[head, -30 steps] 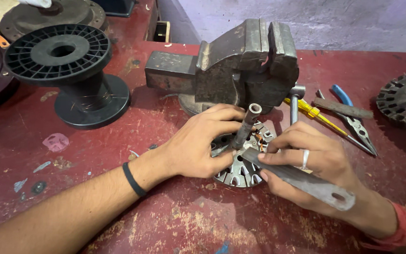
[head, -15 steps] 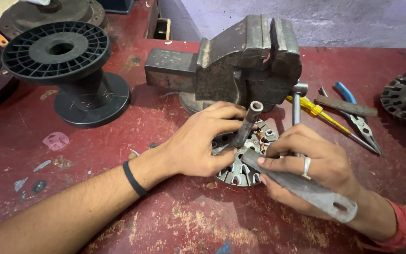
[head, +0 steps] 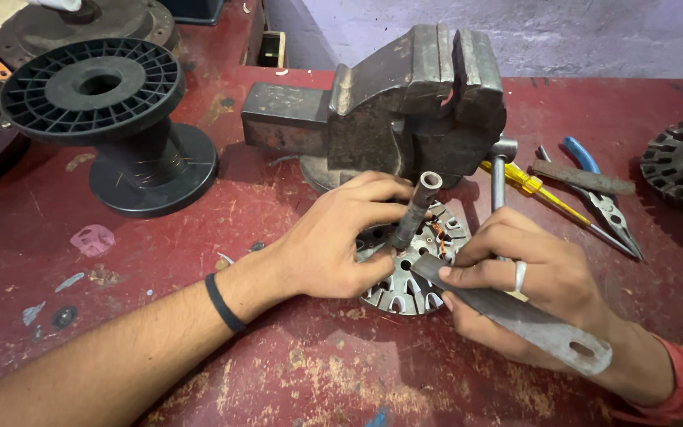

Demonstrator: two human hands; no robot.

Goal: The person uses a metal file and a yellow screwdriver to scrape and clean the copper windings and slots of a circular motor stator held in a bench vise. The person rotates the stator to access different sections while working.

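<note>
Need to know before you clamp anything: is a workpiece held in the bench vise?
No, the bench vise stands shut with nothing in it; the slotted stator lies on the table.

Left hand [head: 337, 241] reaches in from lower left, forearm stretched long, fingers curled and thumb pressed inward, a dark band at the wrist. Right hand [head: 535, 289] sits just beside it, fingers clenched tight, ring showing, red band at the wrist.

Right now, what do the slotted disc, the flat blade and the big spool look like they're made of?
Slotted disc: looks like bare steel, grey metallic sheen on its teeth, with copper-coloured wire in some slots. Flat blade in the right hand: dull grey metal, probably steel, worn matte with a hole near its end. Spool: likely moulded black plastic, uniform matte with ribbed flanges.
</note>
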